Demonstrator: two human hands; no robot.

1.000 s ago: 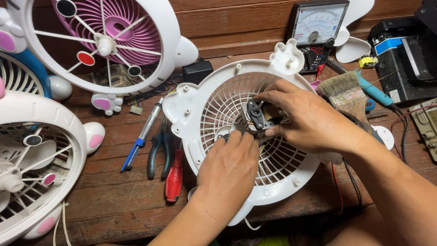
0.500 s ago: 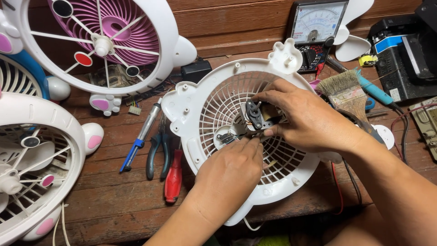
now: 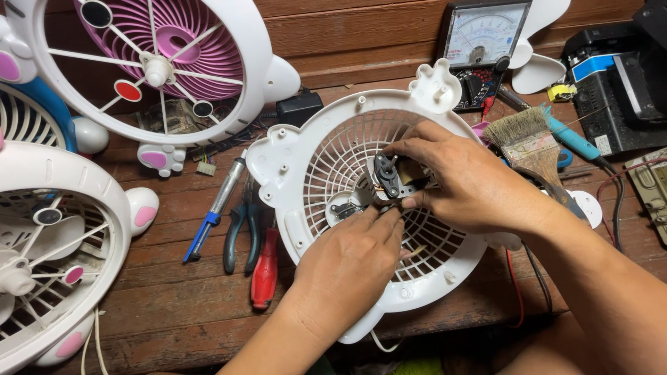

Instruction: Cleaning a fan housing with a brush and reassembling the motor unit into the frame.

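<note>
Motor now sits clear above the white fan grille — right hand pinches it closed, left hand has slid fingertips up beneath, curled, holding nothing I can see.

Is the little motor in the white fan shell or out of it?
Out. The right hand holds the small motor above the white fan shell; left hand fingertips touch it.
</note>
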